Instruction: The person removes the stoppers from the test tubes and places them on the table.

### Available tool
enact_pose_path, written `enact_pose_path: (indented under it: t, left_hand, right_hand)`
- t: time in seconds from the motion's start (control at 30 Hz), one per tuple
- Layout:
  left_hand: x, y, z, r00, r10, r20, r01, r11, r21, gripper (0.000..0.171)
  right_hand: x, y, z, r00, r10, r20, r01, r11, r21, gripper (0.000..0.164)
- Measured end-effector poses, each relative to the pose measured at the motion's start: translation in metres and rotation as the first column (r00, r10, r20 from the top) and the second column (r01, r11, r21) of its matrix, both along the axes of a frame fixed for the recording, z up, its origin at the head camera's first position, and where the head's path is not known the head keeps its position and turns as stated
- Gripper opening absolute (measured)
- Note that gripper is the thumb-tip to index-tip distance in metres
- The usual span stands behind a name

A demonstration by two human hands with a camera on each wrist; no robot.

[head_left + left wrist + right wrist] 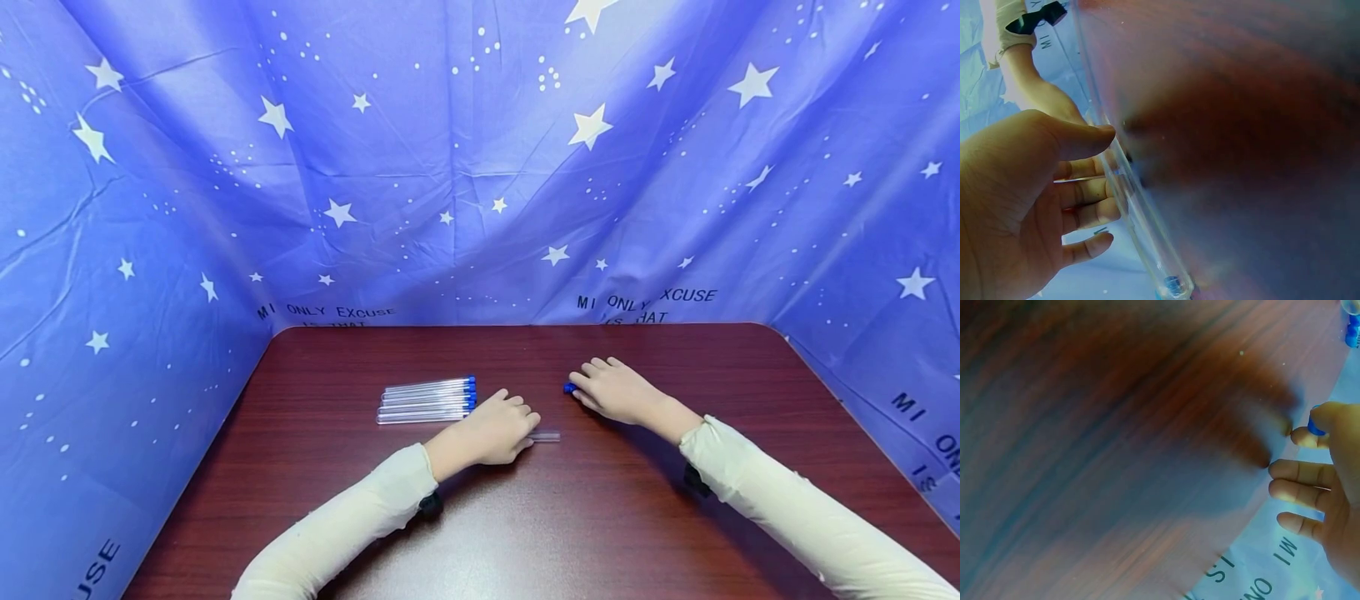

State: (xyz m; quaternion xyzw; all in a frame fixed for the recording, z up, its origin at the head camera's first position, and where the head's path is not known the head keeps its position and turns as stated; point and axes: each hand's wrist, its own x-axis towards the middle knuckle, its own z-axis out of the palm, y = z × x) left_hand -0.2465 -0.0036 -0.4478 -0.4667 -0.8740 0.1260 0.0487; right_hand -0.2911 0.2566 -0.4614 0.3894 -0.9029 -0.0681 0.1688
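In the head view my left hand [498,429] lies low over the table's middle and holds a clear plastic tube [547,436], whose bare end sticks out to the right. The left wrist view shows the thumb against that tube [1113,159], with the fingers behind it. My right hand [618,392], farther right and a little deeper on the table, pinches a small blue cap [570,388] between thumb and index finger. The other fingers are extended in the right wrist view, where the cap [1315,429] is partly hidden by the thumb.
Several clear tubes with blue caps [423,402] lie side by side left of the left hand, caps toward the right. They rest on a dark red-brown wooden table [300,500]. A blue star-patterned cloth [450,167] hangs behind and along both sides.
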Motion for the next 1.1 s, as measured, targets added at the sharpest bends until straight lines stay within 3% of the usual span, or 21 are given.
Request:
enact_pose_path:
  t: [0.27,1.1]
  left_hand:
    - [0.0019,0.0005,0.0017,1.0,0.014,0.013,-0.014,1.0,0.001,0.03]
    - [-0.0002,0.001,0.0001,0.999,0.028,0.033,-0.029,1.0,0.01,0.033]
  right_hand:
    - [-0.0002,-0.0004,-0.002,0.997,0.024,-0.071,-0.02,0.999,0.05,0.018]
    - [0.0008,0.0012,-0.0037,0.998,-0.007,-0.059,0.011,0.998,0.054,0.023]
